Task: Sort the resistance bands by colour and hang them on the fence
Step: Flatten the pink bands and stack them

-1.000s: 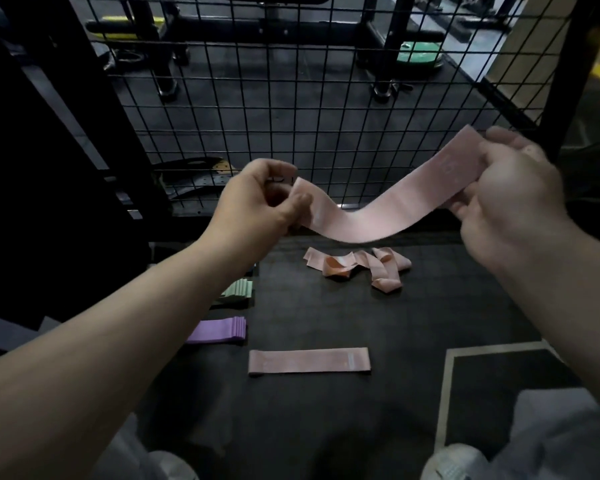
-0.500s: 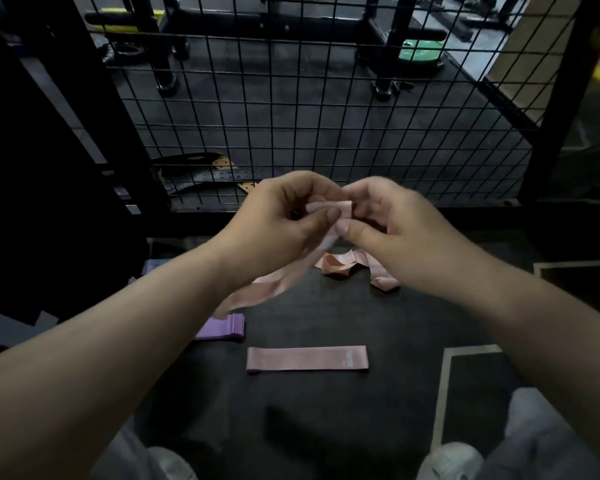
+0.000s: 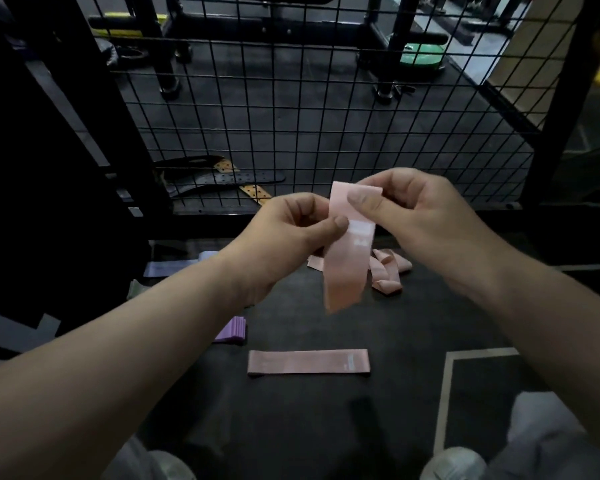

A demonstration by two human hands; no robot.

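Before the fence [image 3: 293, 116], raised left hand [image 3: 284, 235] and right hand [image 3: 421, 214] pinch the pink band [image 3: 347, 268].

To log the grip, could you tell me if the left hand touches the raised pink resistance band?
Touching. The head view shows the left hand pinching the pink resistance band at its edge, thumb on its face.

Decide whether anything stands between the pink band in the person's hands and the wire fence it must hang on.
Nothing visible does. The left hand and right hand pinch the pink band in open air in front of the fence; the other bands lie on the floor below.
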